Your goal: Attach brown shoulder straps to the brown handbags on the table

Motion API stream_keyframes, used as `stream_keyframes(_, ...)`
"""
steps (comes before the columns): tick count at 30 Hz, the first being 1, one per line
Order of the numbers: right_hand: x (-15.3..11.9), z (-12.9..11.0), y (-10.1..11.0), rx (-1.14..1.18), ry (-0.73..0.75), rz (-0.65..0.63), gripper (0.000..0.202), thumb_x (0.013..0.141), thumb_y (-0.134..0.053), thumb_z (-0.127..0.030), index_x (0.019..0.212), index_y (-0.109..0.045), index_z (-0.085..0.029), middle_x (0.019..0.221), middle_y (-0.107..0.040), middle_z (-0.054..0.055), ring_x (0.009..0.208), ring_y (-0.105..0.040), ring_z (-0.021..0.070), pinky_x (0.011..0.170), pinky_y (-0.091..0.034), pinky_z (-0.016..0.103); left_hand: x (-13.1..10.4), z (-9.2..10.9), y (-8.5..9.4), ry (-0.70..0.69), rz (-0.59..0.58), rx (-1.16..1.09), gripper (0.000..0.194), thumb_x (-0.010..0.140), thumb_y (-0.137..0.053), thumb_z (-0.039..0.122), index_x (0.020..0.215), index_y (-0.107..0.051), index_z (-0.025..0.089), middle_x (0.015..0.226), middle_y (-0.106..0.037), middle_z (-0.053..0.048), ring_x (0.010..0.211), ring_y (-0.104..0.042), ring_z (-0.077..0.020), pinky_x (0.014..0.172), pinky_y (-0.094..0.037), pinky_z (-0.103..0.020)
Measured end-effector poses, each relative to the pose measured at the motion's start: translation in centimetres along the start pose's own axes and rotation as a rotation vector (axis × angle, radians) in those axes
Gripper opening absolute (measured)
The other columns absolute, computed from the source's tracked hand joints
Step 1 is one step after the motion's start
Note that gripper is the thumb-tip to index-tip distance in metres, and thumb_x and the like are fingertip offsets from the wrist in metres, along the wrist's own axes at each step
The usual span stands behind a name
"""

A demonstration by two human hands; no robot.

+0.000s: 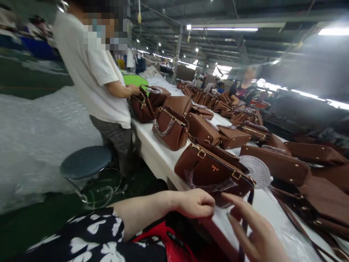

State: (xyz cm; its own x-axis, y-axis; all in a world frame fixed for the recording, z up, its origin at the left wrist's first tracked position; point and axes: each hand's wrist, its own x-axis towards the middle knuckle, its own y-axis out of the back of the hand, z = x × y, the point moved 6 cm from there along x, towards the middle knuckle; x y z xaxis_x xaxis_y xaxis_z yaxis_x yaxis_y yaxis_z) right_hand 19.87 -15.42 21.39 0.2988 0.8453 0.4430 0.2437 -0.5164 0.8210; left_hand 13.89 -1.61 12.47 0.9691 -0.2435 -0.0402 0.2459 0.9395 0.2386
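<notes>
Brown handbag (199,168), probably light, soft-sided over a stiffish body; best held at both ends (plastic-wrapped handle (212,188) likely slippery). Looks: dark brown, gold-toned buckles (201,154), dragonfly emblem (215,168) on front. Place: near edge of white table (160,154), just beyond the hands. Left hand (194,204): fingers curled together, can't tell if pinching anything. Right hand (257,225): thumb and forefinger spread, beside dark strap (250,200), contact unclear.
</notes>
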Motion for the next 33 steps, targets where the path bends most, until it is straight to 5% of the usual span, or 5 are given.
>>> stream_keyframes(5,3.2,-1.0,-3.9,0.049,0.176,-0.203,0.019,0.093,-0.056,-0.029,0.111,-0.062,-0.029,0.096,-0.074,0.000,0.080,-0.072,0.0115,0.071,-0.057,0.016,-1.1,0.1,1.8,-0.055,0.048,-0.346,0.019,0.089,-0.053,0.027,0.073,-0.056,0.016,0.059,-0.053,0.003,0.049,-0.052,-0.0079,0.047,-0.045,-0.017)
stream_keyframes(13,9.0,-1.6,-3.5,-0.097,0.345,-0.344,0.016,0.095,-0.053,-0.032,0.103,-0.066,-0.032,0.083,-0.072,-0.003,0.071,-0.068,0.0132,0.065,-0.056,0.021,-2.9,0.2,6.7,-0.205,0.220,-0.292,0.029,0.089,-0.058,0.040,0.073,-0.057,0.015,0.060,-0.053,0.002,0.050,-0.052,-0.0074,0.047,-0.041,-0.017)
stream_keyframes(21,17.3,3.4,-2.0,-0.170,-0.007,-0.186,0.030,0.092,-0.046,-0.046,0.096,-0.070,-0.028,0.094,-0.075,0.003,0.086,-0.070,0.0215,0.075,-0.054,0.032,-1.0,3.0,17.5,-0.238,0.734,0.593,0.020,0.089,-0.055,0.028,0.087,-0.069,0.015,0.094,-0.068,-0.008,0.092,-0.062,-0.0186,0.087,-0.048,-0.029)
stream_keyframes(28,20.3,7.2,-3.6,-0.143,-0.197,-0.207,0.035,0.086,-0.048,-0.050,0.092,-0.072,-0.025,0.094,-0.077,0.006,0.089,-0.071,0.0281,0.078,-0.053,0.037,4.5,2.1,20.8,0.009,0.308,0.798,0.025,0.075,-0.064,0.021,0.097,-0.075,0.019,0.094,-0.073,-0.005,0.083,-0.066,-0.0199,0.075,-0.052,-0.029)
stream_keyframes(33,20.8,6.9,-4.1,-0.163,-0.191,-0.268,0.036,0.088,-0.046,-0.050,0.093,-0.071,-0.025,0.093,-0.077,0.006,0.088,-0.069,0.0267,0.078,-0.051,0.037,4.2,2.3,21.1,0.104,0.299,0.890,0.031,0.069,-0.063,0.015,0.097,-0.076,0.020,0.091,-0.074,-0.006,0.078,-0.067,-0.0218,0.070,-0.052,-0.031)
